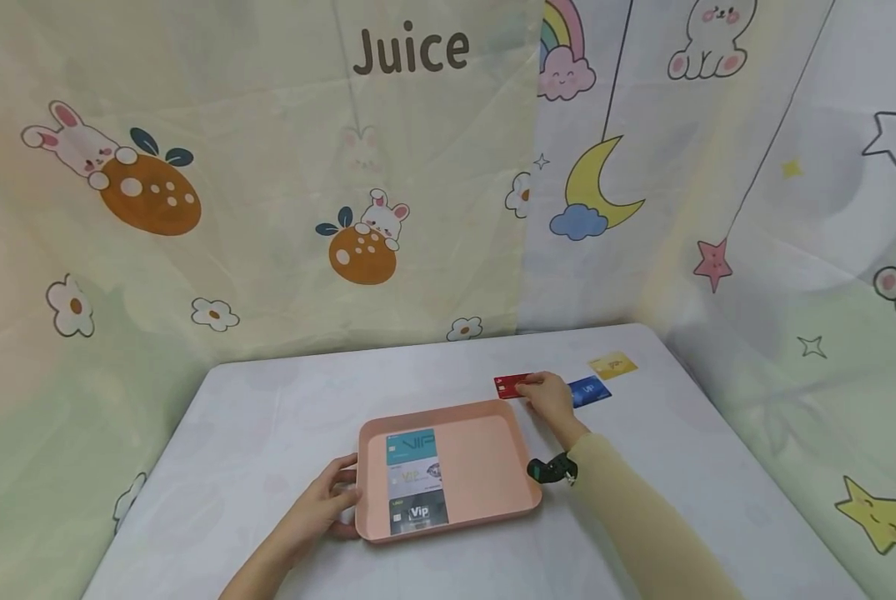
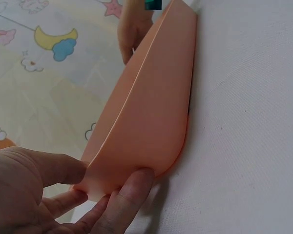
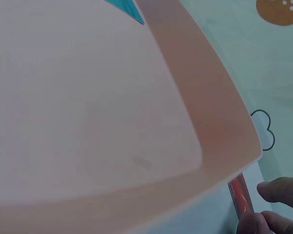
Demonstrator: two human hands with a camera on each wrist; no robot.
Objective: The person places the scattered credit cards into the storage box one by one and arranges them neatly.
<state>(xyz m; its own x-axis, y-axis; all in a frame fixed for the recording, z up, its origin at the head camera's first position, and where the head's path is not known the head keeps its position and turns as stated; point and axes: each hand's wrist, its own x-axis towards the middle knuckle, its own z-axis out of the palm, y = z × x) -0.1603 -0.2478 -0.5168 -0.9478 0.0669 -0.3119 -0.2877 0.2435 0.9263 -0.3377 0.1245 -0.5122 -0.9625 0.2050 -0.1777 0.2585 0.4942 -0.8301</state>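
On the left, my left hand [image 1: 326, 497] holds its fingers against the outer wall of a pink tray [image 1: 485, 467]. The left wrist view has its fingertips [image 2: 140, 181] touching the tray's rounded end. Three cards lie stacked edge to edge in the tray: a teal VIP card [image 1: 410, 447], a silver VIP card [image 1: 406, 478] and a dark grey Vip card [image 1: 406, 521]. Beyond the tray, my right hand [image 1: 548, 402] reaches over a red card [image 1: 509, 387] on the table. In the right wrist view, thumb and index finger [image 3: 278, 189] stand apart around the card.
A blue card [image 1: 589, 391] lies just right of my right hand, with a yellow card [image 1: 613, 365] farther back. The white table [image 1: 297, 408] ends at a curtain [image 1: 282, 200] printed with cartoons. My right wrist wears a dark band [image 1: 548, 470].
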